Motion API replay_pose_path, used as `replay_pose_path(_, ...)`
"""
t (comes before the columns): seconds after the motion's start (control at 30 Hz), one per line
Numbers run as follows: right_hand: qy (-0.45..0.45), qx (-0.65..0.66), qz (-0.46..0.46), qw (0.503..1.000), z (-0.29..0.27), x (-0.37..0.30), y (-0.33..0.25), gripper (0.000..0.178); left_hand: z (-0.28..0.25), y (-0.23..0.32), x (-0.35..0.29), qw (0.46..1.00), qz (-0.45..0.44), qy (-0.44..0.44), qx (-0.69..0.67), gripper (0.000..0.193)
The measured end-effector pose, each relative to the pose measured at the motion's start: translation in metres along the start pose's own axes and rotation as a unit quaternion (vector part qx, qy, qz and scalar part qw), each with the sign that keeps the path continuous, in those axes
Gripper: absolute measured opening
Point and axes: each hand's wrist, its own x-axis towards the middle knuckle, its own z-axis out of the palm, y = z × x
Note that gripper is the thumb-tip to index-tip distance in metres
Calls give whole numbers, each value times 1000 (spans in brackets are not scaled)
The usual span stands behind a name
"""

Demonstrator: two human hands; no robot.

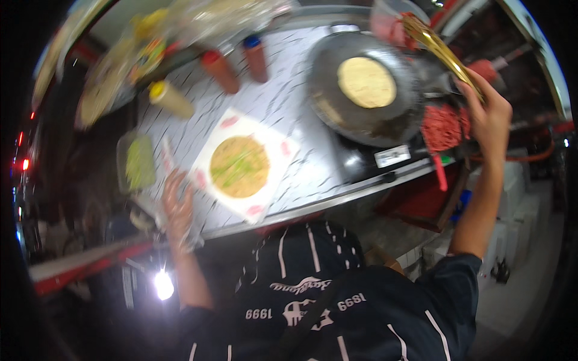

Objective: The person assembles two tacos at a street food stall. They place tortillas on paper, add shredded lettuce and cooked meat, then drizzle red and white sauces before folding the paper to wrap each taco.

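My right hand [490,114] is closed around gold-coloured tongs [442,51]. Their far end reaches to a clear plastic tub [385,21] with reddish pieces by it at the back right. My left hand [178,207], in a clear plastic glove, is over the left of the counter with fingers stretched out, holding nothing. Just right of it lies a white paper sheet [279,147] with red prints. On that sheet rests a round flatbread [244,180] topped with green shreds. Another plain flatbread [366,82] lies on the round dark griddle [325,111].
A tub of green shreds [139,162] sits at the left. Behind stand a yellow-capped bottle [173,101], a red-capped bottle [221,73] and a blue-capped bottle [256,60]. Plastic bags [223,21] line the back. A red, rough-textured mass [442,128] is beside the griddle.
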Motion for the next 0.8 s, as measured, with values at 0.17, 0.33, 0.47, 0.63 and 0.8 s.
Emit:
replay_pose_path(0.17, -156, 41, -74, 984, 39, -67, -116, 36, 10, -32, 13, 995, 74, -36, -59, 37)
replay_pose_path(0.33, -268, -4, -205, 941, 145, -135, -197, 35, 35, -37, 16, 982, 124, -77, -116, 38)
replay_pose_path(0.47, -301, 17, -197, 933, 188, -162, -209, 37, 43, -37, 15, 978, 128, -112, -124, 39)
replay_pose_path(0.63, -328, 78, -42, 940, 183, -181, -187, 42, 60, -34, 17, 978, 161, -107, -72, 39)
replay_pose_path(0.8, -330, 67, -91, 937, 197, -196, -174, 28, 82, -21, 21, 970, 195, -146, 27, 39)
